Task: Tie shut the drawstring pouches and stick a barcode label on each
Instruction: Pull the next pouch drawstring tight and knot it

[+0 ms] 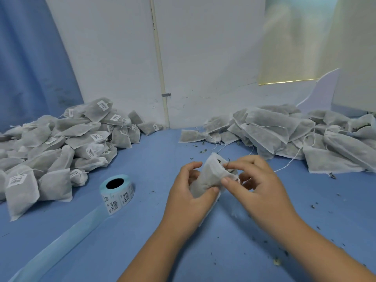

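Above the blue table, left hand grips a gray pouch by its body while right hand pinches its gathered mouth. Label roll stands just left, backing strip trailing. Labeled pouches heaped far left, unlabeled pile right, crumbs scattered around.

Light even and diffuse, cool blue cast, moderately bright. Brightest zone is the window blind at upper right, washed out with hazy glare. Shadows faint and soft-edged: under left hand, right hand and held pouch on the tabletop, and beside the label roll. Wide-angle bowing: wall pipe leans. Detail soft overall, softest at the frame edges.
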A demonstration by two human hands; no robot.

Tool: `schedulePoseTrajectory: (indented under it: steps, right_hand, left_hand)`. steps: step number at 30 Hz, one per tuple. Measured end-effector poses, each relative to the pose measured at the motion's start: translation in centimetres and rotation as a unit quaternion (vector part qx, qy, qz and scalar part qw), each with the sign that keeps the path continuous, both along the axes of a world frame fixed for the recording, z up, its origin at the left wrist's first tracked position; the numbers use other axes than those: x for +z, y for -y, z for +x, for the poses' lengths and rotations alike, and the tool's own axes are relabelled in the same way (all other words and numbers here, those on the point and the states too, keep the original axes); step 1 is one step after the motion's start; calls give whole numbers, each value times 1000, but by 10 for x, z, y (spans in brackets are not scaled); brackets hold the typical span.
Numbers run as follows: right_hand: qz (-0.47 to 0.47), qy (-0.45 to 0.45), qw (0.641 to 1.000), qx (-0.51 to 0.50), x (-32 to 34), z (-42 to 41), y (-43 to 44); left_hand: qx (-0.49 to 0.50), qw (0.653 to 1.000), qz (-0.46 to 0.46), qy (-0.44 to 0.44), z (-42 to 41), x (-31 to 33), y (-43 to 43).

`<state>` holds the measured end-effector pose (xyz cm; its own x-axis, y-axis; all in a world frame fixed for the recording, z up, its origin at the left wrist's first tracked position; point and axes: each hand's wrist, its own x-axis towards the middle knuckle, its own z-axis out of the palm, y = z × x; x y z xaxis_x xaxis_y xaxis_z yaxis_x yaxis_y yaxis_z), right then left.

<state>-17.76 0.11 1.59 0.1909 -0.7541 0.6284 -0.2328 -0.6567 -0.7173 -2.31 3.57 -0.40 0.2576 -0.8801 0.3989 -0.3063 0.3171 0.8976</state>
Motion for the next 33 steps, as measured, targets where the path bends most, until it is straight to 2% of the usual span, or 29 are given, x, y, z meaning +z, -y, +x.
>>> schedulePoseTrajectory:
  steps: [4, 9, 13, 16, 18, 23, 27, 33]
  right_hand:
    - [-61, -70, 995, -19, -4, -1, 3]
    - [-138, -123, 983, 12, -2, -4, -1]
    - [-138, -100, 985, 11, 0, -2, -4]
    - [-105, -61, 993, -7, 1, -4, -6]
    - [-121, -62, 991, -10, 2, -5, -7]
    - [-187, -96, 977, 28, 5, -3, -10]
    - [-164, -130, 976, 52, 5, -3, -10]
    - [-133, -259, 955, 58, 5, -4, -11]
  left_hand:
    - [-26, 999, 4, -24, -4, 6, -3]
    - [21, 995, 18, -101, -7, 14, -2]
    - [46, 994, 2, -99, -6, 17, -3]
    - [67, 991, -4, -117, -5, 18, -4]
    - [78, 989, -10, -122, -5, 19, -5]
    - [78, 991, -43, -98, -7, 22, -9]
    - [51, 995, -63, -64, -10, 24, -12]
    - [32, 998, -58, -4, -13, 16, -13]
